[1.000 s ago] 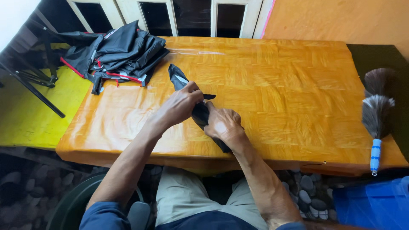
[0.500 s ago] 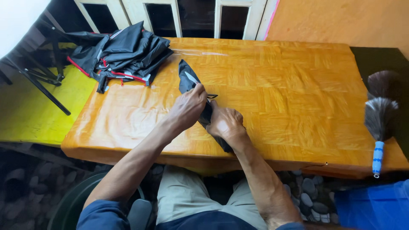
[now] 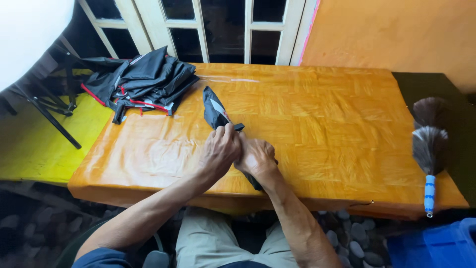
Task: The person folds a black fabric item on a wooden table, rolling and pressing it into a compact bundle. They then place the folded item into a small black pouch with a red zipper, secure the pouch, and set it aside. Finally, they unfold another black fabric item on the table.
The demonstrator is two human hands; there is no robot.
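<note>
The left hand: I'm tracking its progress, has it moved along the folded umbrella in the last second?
Yes. The left hand slid nearer the right hand; they now touch on the black folded umbrella.

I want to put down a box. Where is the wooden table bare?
Bare wood lies between the hands and the feather duster. Bare wood also lies below the black fabric bundle, left of the left hand. Crowded: the folded umbrella under both hands.
</note>
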